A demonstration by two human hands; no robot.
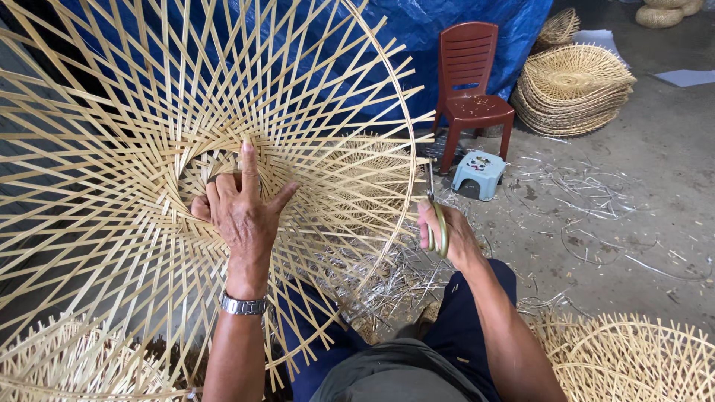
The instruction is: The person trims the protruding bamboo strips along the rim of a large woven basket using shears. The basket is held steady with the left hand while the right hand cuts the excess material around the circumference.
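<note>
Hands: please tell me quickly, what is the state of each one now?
Left hand: open, fingers spread, pressing on the bamboo frame near its centre hole.
Right hand: closed on scissors.

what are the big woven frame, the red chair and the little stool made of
Woven frame: looks like split bamboo, pale, matt, flat thin strips crossing openly. Red chair: seemingly moulded plastic, one-piece slatted back, slight sheen. Small stool: probably plastic too, pale blue, rounded moulded edges.

packages: none in view
labels: none in view
signs: none in view
screens: none in view
</note>
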